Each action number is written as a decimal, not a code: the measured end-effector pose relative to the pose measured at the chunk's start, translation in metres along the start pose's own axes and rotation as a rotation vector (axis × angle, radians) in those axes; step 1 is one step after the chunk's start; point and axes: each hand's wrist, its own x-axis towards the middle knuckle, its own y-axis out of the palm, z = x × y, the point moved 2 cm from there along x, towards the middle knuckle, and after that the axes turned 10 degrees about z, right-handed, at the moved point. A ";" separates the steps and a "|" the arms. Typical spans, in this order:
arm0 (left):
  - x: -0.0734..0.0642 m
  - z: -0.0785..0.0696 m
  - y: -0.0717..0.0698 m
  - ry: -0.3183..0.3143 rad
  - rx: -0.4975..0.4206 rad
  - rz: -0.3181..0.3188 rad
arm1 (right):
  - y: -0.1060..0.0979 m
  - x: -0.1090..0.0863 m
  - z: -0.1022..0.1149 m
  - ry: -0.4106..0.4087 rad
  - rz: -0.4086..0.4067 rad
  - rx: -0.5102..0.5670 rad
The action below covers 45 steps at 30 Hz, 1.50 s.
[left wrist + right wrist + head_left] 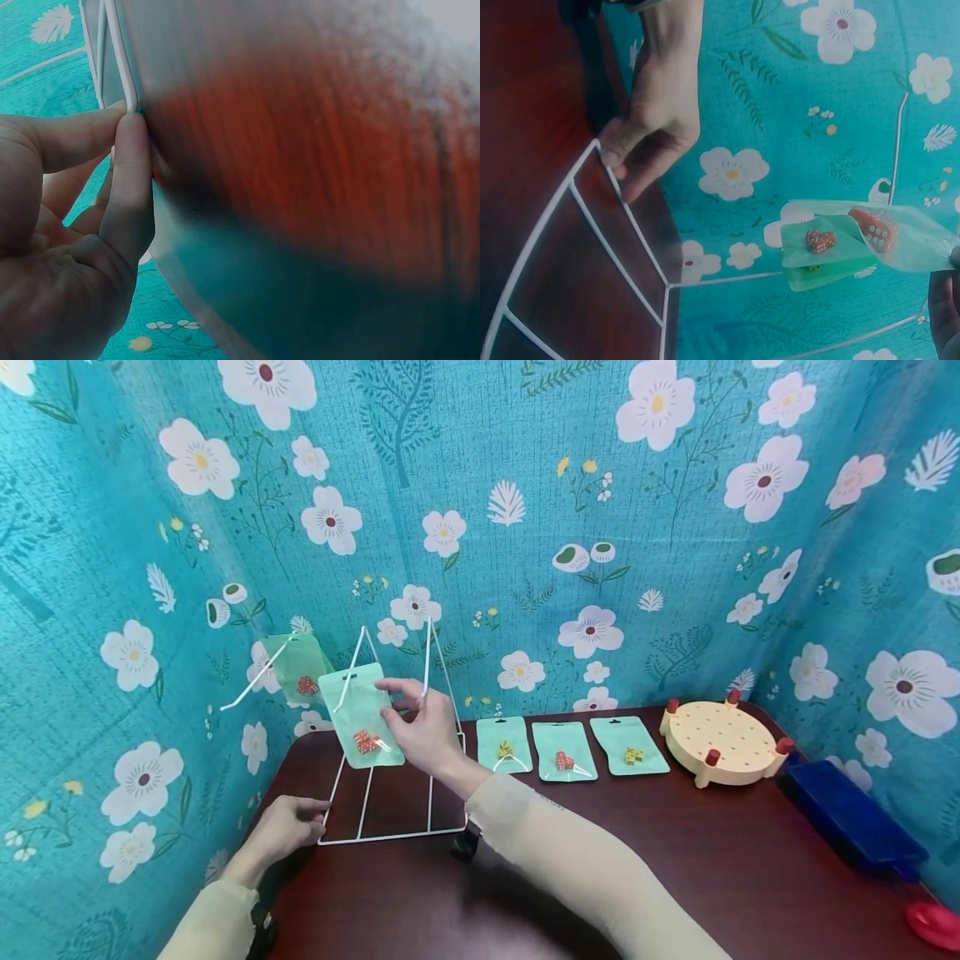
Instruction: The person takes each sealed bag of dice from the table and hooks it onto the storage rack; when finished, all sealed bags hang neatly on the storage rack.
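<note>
A white wire display rack (393, 837) with long hooks stands at the left of the table. My left hand (283, 827) pinches a wire of its base at the left side, thumb against fingertip. In my right hand (427, 731), a mint-green zip pouch (362, 706) with red dice (366, 742) is pinched by its right edge. The pouch's hole slot is at the middle hook, whose wire overlaps the pouch top. Another green pouch (288, 664) with red dice hangs on the left hook. The right wrist view shows the held pouch (919, 236) beside the hanging pouches.
Three flat green pouches lie in a row right of the rack: one with yellow dice (506, 750), one with red dice (565, 762), one with yellow dice (633, 756). Farther right are a round cream pegboard (723, 743), a blue tray (855, 814) and a red object (933, 925).
</note>
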 end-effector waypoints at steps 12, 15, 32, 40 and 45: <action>0.001 0.000 0.001 -0.015 0.001 -0.015 | 0.002 0.019 -0.008 -0.013 -0.060 -0.113; 0.001 -0.001 0.001 -0.016 0.001 -0.015 | 0.004 0.024 -0.011 -0.008 -0.072 -0.141; 0.007 0.011 -0.002 0.065 -0.023 0.016 | 0.005 0.048 -0.029 -0.010 -0.126 -0.277; 0.002 0.002 0.000 0.021 -0.014 -0.003 | 0.003 0.057 -0.036 0.008 -0.156 -0.302; 0.001 0.000 0.001 0.004 0.014 -0.019 | 0.004 0.058 -0.042 0.036 -0.156 -0.312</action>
